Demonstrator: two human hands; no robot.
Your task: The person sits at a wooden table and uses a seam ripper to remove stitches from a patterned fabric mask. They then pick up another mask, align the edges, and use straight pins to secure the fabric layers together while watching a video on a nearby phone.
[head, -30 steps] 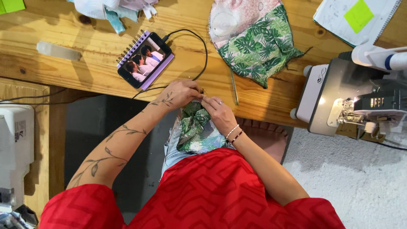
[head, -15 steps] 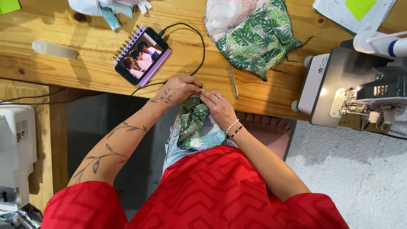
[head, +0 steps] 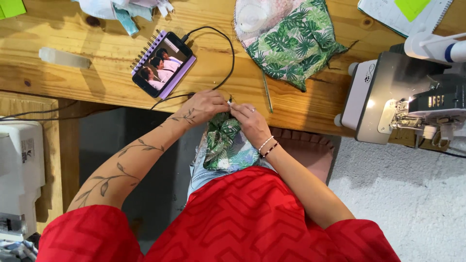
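Both hands have crept tableward, left hand point(head: 209, 104) and right hand point(head: 248, 122) pinching leaf-print fabric point(head: 225, 145).

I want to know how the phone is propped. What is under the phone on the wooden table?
A purple spiral notebook lies under the phone, its coils showing along the upper left edge. The phone covers most of it, so its cover stays hidden.

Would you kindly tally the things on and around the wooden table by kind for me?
Leaf-print fabric pieces: 2, one in both hands' grip, one on the table
Sewing machines: 2, right, left
Phones: 1
Notebooks: 2, purple, white
Pens: 1
Total: 8
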